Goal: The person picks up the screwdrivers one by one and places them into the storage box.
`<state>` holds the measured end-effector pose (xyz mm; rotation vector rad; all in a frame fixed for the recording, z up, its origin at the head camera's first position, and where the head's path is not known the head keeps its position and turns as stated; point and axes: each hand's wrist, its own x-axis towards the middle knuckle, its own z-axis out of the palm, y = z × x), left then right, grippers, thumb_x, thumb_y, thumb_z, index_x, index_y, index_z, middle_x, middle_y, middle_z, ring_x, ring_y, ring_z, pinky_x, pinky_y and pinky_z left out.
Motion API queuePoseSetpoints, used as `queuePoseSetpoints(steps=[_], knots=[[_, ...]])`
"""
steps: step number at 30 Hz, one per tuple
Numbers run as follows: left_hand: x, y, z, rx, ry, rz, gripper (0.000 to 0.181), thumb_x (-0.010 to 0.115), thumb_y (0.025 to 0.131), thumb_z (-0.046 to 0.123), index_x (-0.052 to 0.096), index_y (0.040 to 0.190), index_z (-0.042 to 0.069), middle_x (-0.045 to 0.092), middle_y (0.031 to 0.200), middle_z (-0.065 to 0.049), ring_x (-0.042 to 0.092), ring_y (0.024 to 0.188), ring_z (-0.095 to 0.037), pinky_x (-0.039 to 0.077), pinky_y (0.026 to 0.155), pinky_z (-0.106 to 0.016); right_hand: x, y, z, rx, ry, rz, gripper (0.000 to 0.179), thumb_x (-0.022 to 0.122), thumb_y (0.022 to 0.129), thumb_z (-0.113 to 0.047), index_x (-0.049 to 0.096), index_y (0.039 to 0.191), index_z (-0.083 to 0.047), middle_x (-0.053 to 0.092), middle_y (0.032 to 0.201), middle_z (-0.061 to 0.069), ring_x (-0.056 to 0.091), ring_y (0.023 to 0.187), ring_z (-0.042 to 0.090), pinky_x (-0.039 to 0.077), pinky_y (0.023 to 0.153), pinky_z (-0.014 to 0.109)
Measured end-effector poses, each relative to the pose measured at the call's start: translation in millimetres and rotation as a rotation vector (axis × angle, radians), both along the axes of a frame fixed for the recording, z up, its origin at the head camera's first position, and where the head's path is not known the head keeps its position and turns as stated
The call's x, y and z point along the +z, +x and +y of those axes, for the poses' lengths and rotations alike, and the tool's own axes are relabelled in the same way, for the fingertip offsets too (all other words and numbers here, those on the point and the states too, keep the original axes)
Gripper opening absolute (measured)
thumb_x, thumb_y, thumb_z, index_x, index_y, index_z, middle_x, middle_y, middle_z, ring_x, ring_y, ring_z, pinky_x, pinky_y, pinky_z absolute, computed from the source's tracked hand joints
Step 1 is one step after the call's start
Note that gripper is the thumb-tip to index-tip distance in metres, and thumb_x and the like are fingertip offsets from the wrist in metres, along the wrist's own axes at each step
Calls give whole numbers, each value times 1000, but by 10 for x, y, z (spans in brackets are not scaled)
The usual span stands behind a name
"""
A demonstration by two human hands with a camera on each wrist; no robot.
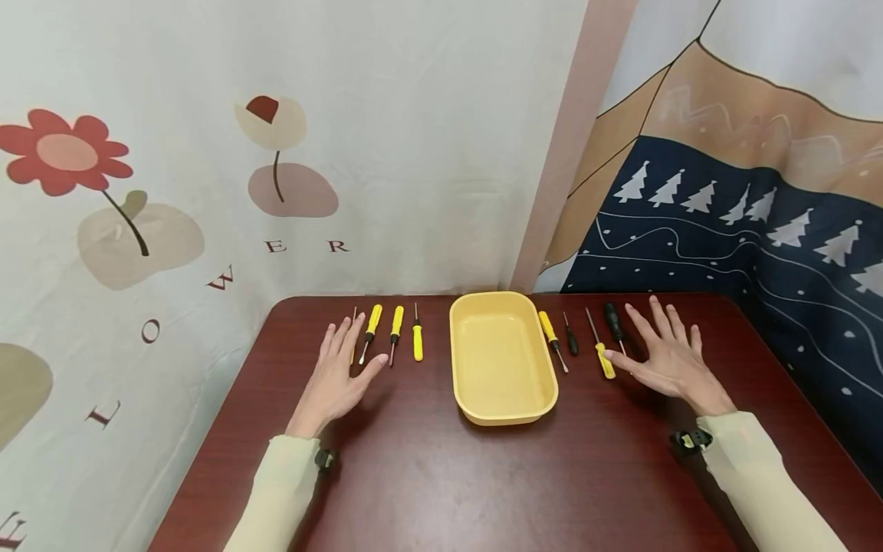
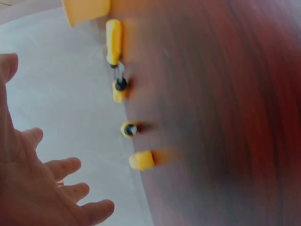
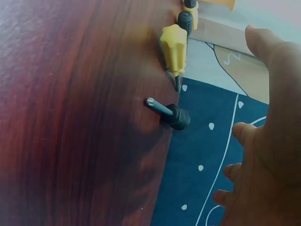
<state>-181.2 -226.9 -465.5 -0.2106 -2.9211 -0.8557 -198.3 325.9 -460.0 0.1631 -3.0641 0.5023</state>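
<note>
My left hand is held over the left end of a row of yellow screwdrivers, fingers spread and holding nothing. It partly hides the outermost one; beside it lie two yellow-and-black screwdrivers and a yellow one with its shaft pointing away. Over on the other side, my right hand hovers with spread fingers by a black-handled screwdriver. Its thumb overlaps a yellow screwdriver in the head view. Further in are a small black screwdriver and a yellow-and-black one. In the right wrist view, the black screwdriver's tip points towards the camera.
Between the two groups of screwdrivers stands a yellow plastic basin near the back edge of the dark red-brown table. Behind the table hangs a pale flower-print curtain, with a navy tree-patterned cloth at the right.
</note>
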Motion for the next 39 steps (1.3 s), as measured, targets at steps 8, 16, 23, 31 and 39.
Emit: queuePoseSetpoints(steps=[8, 16, 23, 31, 39], knots=[[48, 22, 184, -29, 126, 1, 85, 57, 97, 64, 9, 164, 40, 14, 173, 0, 2, 161, -33, 20, 123, -71, 58, -65, -24, -10, 1, -32, 102, 56, 91, -73, 14, 166, -17, -6, 171, 24, -3, 154, 54, -1, 116, 83], [73, 44, 400, -24, 244, -23, 82, 58, 97, 63, 13, 163, 43, 17, 172, 1, 15, 160, -31, 23, 123, -70, 67, -145, -33, -10, 9, -46, 105, 55, 91, -74, 12, 166, -15, -6, 170, 26, -1, 153, 56, 9, 117, 82], [51, 52, 551, -61, 341, -25, 83, 63, 98, 54, 17, 164, 34, 21, 171, -1, 27, 157, -30, 33, 123, -61, 101, -207, -45, -12, -15, -109, 105, 54, 92, -73, 9, 166, -14, -10, 170, 25, -1, 153, 55, 15, 113, 84], [-20, 25, 701, -99, 508, -47, 76, 66, 98, 49, 27, 162, 36, 33, 167, -2, 34, 154, -27, 37, 122, -56, 102, -277, -73, 0, -48, -134, 104, 56, 93, -69, 9, 166, -12, -4, 169, 28, 6, 152, 58, 24, 110, 84], [-39, -6, 811, -66, 610, -125, 76, 69, 96, 49, 30, 161, 34, 44, 161, -10, 45, 147, -32, 45, 116, -54, 86, -366, -70, 0, -88, -138, 103, 59, 94, -65, 10, 165, -7, 7, 166, 35, 16, 146, 63, 27, 110, 82]])
